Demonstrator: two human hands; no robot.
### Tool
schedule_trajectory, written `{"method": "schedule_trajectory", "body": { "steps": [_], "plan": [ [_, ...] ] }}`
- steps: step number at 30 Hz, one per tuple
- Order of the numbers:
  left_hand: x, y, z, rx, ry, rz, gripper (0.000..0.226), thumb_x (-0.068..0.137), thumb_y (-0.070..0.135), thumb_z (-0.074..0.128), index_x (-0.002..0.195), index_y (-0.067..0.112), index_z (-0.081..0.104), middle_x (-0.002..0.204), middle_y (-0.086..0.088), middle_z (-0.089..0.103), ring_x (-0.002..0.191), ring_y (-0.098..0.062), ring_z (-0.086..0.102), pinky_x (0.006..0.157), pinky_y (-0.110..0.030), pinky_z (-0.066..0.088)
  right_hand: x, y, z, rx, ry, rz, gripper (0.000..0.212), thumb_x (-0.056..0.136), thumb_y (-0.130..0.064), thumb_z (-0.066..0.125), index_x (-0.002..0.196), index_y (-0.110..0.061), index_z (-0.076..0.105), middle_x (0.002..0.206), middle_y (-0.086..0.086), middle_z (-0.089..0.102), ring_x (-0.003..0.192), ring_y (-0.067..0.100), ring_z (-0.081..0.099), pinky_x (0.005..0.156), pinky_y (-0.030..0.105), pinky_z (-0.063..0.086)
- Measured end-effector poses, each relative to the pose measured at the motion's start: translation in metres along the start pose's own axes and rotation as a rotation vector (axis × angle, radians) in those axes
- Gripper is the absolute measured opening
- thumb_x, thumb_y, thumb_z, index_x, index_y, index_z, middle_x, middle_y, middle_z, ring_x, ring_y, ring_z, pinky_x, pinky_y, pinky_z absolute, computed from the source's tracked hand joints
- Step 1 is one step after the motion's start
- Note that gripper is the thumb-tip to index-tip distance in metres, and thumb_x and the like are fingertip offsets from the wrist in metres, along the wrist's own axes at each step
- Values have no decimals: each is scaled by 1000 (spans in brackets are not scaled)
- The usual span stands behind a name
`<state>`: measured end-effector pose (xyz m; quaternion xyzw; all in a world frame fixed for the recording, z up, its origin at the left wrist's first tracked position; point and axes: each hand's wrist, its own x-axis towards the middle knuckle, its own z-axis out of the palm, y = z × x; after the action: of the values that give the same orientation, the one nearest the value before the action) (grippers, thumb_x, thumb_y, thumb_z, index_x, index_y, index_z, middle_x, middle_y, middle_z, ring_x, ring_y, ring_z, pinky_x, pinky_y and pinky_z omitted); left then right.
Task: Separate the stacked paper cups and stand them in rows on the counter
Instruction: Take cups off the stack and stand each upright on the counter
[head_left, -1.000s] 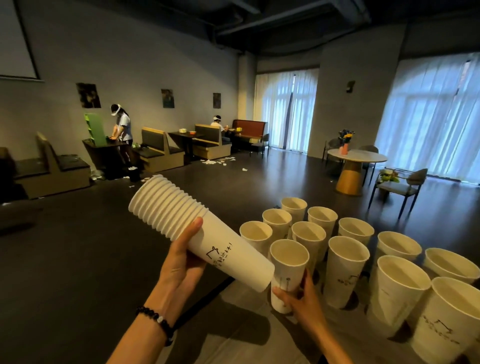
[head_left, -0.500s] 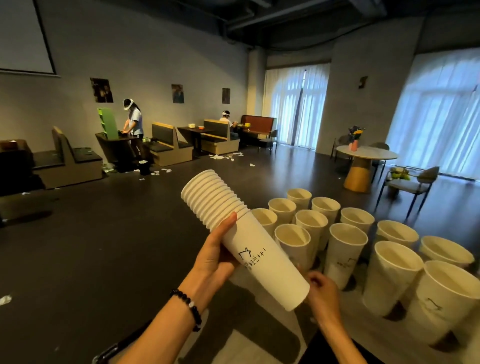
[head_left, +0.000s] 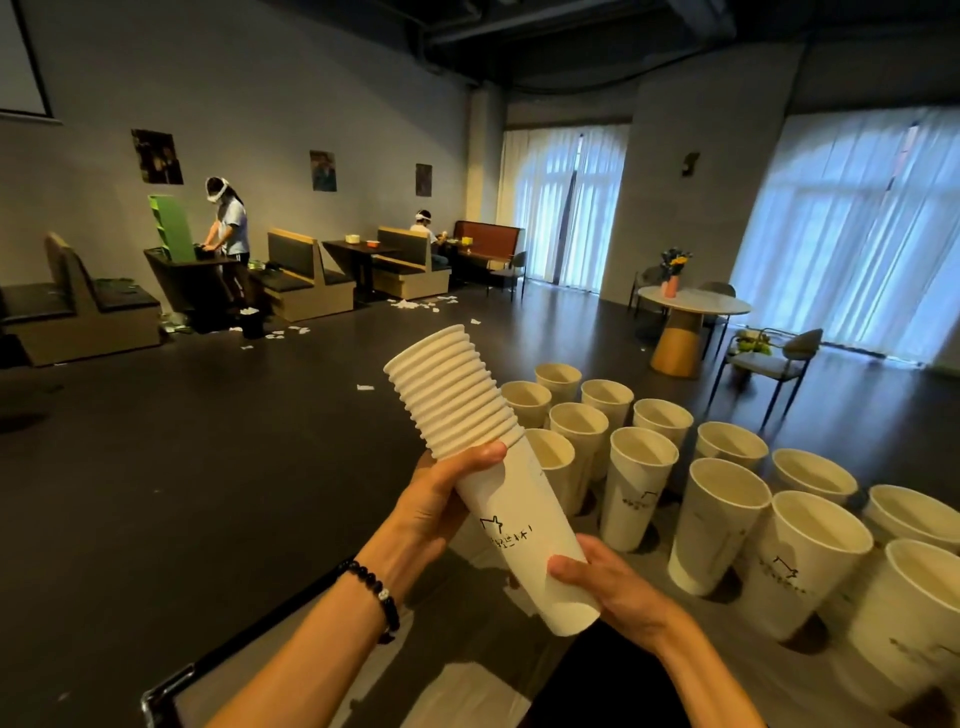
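Observation:
A stack of white paper cups tilts in the air, rims up and to the left, black print on the outermost cup. My left hand grips the stack just below its rims, thumb across the front. My right hand curls round the bottom of the outermost cup. Several single cups stand upright in rows on the grey counter, to the right of the stack.
The counter's dark edge runs diagonally at lower left, with dark floor beyond it. Booth seats, two people at tables, a round table and a chair stand far off across the room.
My right hand let go of the single cup it was standing on the counter and came to the bottom of the stack. The stack swung right and more upright.

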<state>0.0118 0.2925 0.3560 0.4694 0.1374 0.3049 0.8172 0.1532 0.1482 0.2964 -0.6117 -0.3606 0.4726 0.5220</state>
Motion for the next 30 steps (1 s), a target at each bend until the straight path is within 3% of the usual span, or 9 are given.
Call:
{"method": "schedule_trajectory", "body": {
  "steps": [3, 8, 12, 15, 21, 30],
  "plan": [
    [3, 5, -4, 47, 46, 64, 71, 36, 29, 94, 103, 22, 73, 102, -7, 76, 103, -27, 70, 90, -47, 57, -2, -2, -5, -181, 40, -46, 89, 48, -53, 90, 127, -32, 53, 123, -3, 60, 115, 17, 57, 98, 38, 51],
    [10, 24, -6, -121, 56, 103, 70, 54, 21, 86, 120, 13, 65, 123, -18, 69, 114, -32, 67, 101, -54, 50, 1, 21, -17, -259, 313, -128, 86, 60, -28, 92, 130, -41, 43, 123, -21, 48, 121, 10, 46, 91, 26, 45],
    [18, 38, -10, -338, 94, 97, 85, 54, 17, 90, 133, 9, 58, 129, -17, 67, 118, -31, 65, 105, -56, 47, 8, 37, -27, -53, 429, -138, 92, 65, -10, 88, 140, -31, 38, 130, -10, 42, 126, 17, 39, 105, 42, 39],
    [21, 41, -18, -436, 98, 91, 79, 61, 16, 87, 134, 10, 57, 124, -14, 69, 116, -29, 66, 104, -59, 47, 12, 47, -38, -2, 536, -121, 104, 61, -10, 89, 147, -23, 33, 146, 2, 42, 135, 28, 41, 109, 50, 37],
    [20, 28, -22, -424, 117, 65, 100, 44, 18, 97, 136, 11, 57, 127, -14, 68, 115, -30, 66, 103, -60, 47, 21, 61, -42, 60, 633, -124, 100, 63, -9, 88, 146, -18, 35, 146, 9, 46, 134, 32, 45, 108, 52, 38],
    [22, 11, -20, -355, 108, 16, 100, 35, 20, 100, 127, 13, 63, 129, -17, 67, 122, -34, 62, 105, -65, 43, 35, 64, -44, 54, 653, -74, 97, 61, -12, 90, 144, -17, 39, 141, 9, 50, 130, 33, 47, 106, 54, 42]
  ]
}}
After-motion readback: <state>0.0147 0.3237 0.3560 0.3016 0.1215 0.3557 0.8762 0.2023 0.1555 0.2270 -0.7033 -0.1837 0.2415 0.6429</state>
